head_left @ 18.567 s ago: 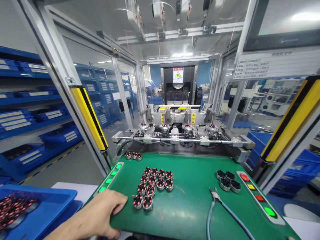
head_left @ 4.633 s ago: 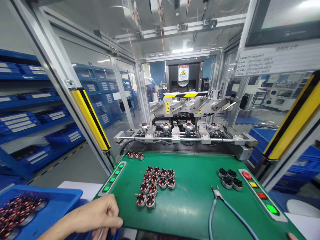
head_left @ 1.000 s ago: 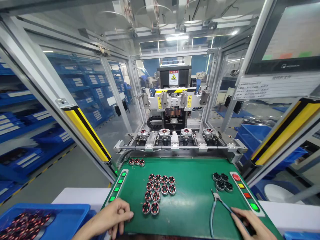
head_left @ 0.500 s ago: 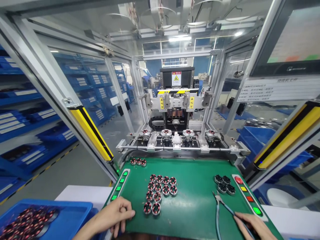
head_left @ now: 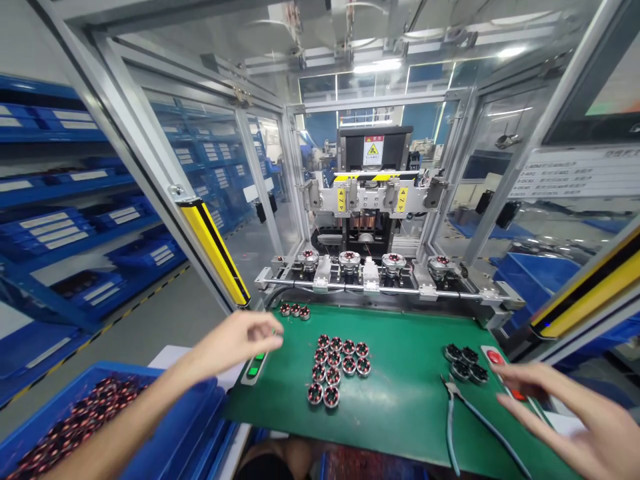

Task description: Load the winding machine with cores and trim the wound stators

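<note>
Hovering over a green-lit button strip point(head_left: 250, 381): left hand point(head_left: 247, 340), fingers loosely curled, nothing held. Wound cores point(head_left: 333, 359) right of it, untouched, on green mat point(head_left: 405, 393). Right hand point(head_left: 575, 413) over red-button strip point(head_left: 495, 358), fingers parted, likewise bare; pliers point(head_left: 453, 392) left of it, apart, black cores point(head_left: 461, 369) just beyond them.

12 round, metal-rimmed parts point(head_left: 333, 359) with coppery windings sit grouped mid-worktop point(head_left: 400, 413); 3 similar parts point(head_left: 295, 311) sit at its back left. 4 black-topped parts point(head_left: 461, 370) cluster at right, near blue-handled pliers point(head_left: 452, 389) lying spread.
</note>
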`<state>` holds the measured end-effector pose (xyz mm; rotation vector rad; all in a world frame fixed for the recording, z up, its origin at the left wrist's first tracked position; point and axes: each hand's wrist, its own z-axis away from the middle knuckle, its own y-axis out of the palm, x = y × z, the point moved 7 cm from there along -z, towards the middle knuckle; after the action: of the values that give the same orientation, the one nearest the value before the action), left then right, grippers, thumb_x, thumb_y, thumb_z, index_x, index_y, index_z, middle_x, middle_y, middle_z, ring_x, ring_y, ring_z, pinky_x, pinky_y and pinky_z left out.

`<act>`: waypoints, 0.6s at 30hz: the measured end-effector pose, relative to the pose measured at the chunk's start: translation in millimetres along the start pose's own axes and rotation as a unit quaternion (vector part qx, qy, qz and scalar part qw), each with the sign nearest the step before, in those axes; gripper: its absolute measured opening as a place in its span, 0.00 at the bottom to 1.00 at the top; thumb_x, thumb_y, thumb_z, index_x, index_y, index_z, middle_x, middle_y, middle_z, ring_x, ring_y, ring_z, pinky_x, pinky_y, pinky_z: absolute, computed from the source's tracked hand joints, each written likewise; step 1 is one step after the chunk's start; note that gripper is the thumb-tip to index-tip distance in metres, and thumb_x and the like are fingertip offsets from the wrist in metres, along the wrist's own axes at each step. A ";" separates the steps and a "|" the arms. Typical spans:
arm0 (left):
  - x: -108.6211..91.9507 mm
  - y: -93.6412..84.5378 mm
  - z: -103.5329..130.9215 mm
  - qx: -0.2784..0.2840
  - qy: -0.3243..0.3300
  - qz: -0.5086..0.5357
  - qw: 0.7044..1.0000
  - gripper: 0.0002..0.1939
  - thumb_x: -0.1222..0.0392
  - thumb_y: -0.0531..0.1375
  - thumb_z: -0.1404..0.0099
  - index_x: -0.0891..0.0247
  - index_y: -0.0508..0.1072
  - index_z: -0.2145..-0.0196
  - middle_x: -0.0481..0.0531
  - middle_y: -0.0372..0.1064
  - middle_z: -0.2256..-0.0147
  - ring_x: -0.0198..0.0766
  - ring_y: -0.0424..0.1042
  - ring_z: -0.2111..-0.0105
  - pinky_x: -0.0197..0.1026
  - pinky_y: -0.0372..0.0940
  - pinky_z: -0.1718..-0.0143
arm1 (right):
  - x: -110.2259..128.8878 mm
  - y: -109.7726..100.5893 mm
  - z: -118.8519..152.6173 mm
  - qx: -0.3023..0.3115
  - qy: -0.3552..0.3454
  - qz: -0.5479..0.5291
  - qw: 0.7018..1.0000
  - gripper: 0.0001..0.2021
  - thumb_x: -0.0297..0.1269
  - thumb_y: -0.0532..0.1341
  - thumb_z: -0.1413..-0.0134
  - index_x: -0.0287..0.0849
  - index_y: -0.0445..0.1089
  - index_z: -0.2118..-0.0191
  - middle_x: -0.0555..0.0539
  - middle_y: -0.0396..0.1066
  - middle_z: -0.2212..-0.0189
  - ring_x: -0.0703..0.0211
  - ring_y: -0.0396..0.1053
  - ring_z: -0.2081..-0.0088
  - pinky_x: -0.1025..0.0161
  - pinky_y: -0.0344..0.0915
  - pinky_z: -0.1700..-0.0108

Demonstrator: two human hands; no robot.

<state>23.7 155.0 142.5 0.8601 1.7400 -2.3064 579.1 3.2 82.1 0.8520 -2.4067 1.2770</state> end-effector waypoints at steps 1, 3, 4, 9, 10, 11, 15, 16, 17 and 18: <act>-10.8 -25.1 -18.3 -0.026 0.013 -0.031 0.999 0.26 0.32 0.64 0.26 0.55 0.87 0.49 0.51 0.88 0.57 0.48 0.86 0.56 0.45 0.76 0.52 | 32.8 2.0 -41.3 0.024 -0.059 -0.013 0.998 0.21 0.68 0.68 0.21 0.61 0.85 0.41 0.44 0.82 0.48 0.41 0.82 0.55 0.52 0.83 0.59; -28.7 -66.7 -62.2 -0.079 0.024 -0.099 0.992 0.21 0.39 0.67 0.24 0.54 0.86 0.45 0.52 0.87 0.48 0.52 0.84 0.45 0.49 0.74 0.40 | 87.3 33.3 -125.8 0.129 -0.125 -0.005 0.984 0.19 0.56 0.62 0.15 0.51 0.82 0.38 0.42 0.80 0.46 0.43 0.81 0.50 0.52 0.81 0.49; -35.3 -81.8 -85.3 -0.103 0.024 -0.131 0.986 0.20 0.42 0.68 0.24 0.55 0.86 0.43 0.54 0.86 0.44 0.55 0.81 0.39 0.52 0.72 0.36 | 107.4 54.9 -166.2 0.160 -0.140 0.008 0.977 0.15 0.48 0.63 0.16 0.47 0.82 0.39 0.42 0.79 0.46 0.44 0.79 0.48 0.53 0.79 0.45; -42.8 -92.9 -175.9 -0.124 0.019 -0.227 0.966 0.23 0.49 0.70 0.20 0.62 0.79 0.35 0.62 0.76 0.34 0.57 0.78 0.36 0.66 0.75 0.34 | 134.9 187.4 -298.5 0.243 -0.128 0.132 0.952 0.21 0.28 0.78 0.29 0.38 0.79 0.36 0.38 0.75 0.42 0.37 0.72 0.36 0.43 0.72 0.32; -39.3 -87.9 -186.0 -0.123 0.018 -0.236 0.964 0.23 0.49 0.70 0.19 0.62 0.78 0.34 0.62 0.76 0.34 0.56 0.78 0.37 0.66 0.77 0.36 | 130.1 208.9 -308.9 0.256 -0.117 0.158 0.946 0.20 0.29 0.79 0.28 0.38 0.79 0.37 0.38 0.75 0.41 0.36 0.72 0.36 0.41 0.74 0.33; -34.8 -82.3 -193.9 -0.122 0.017 -0.242 0.962 0.23 0.49 0.70 0.19 0.61 0.78 0.34 0.62 0.76 0.34 0.55 0.79 0.38 0.64 0.78 0.37 | 124.3 226.2 -315.5 0.266 -0.107 0.181 0.941 0.19 0.30 0.78 0.26 0.38 0.78 0.37 0.38 0.74 0.40 0.36 0.72 0.37 0.39 0.75 0.34; -15.2 -63.8 -213.2 -0.114 0.025 -0.252 0.961 0.21 0.49 0.69 0.18 0.61 0.79 0.35 0.61 0.77 0.36 0.53 0.81 0.41 0.61 0.80 0.40 | 101.9 260.4 -322.6 0.287 -0.083 0.242 0.923 0.16 0.35 0.76 0.21 0.40 0.77 0.36 0.37 0.73 0.38 0.36 0.74 0.38 0.39 0.78 0.36; -11.4 -61.7 -217.2 -0.113 0.029 -0.252 0.961 0.20 0.49 0.69 0.18 0.61 0.79 0.36 0.61 0.77 0.37 0.53 0.81 0.41 0.61 0.80 0.40 | 98.1 263.3 -324.0 0.291 -0.081 0.250 0.920 0.17 0.36 0.75 0.20 0.40 0.77 0.35 0.37 0.73 0.38 0.37 0.74 0.39 0.39 0.78 0.37; -8.3 -60.7 -221.2 -0.111 0.034 -0.252 0.961 0.20 0.49 0.69 0.18 0.61 0.79 0.36 0.61 0.78 0.37 0.53 0.81 0.41 0.60 0.80 0.40 | 95.0 265.4 -326.2 0.296 -0.080 0.256 0.917 0.17 0.36 0.75 0.20 0.40 0.77 0.35 0.37 0.73 0.38 0.37 0.75 0.40 0.40 0.78 0.37; -5.8 -60.6 -225.4 -0.110 0.037 -0.251 0.961 0.20 0.49 0.69 0.18 0.61 0.79 0.36 0.61 0.77 0.37 0.53 0.81 0.41 0.60 0.80 0.40 | 92.7 267.2 -329.4 0.304 -0.080 0.261 0.913 0.16 0.37 0.75 0.19 0.40 0.77 0.35 0.38 0.73 0.38 0.38 0.75 0.40 0.40 0.79 0.37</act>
<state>84.3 380.0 157.3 0.5133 2.4250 -2.3030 333.2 356.3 140.4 0.4530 -2.4771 2.3227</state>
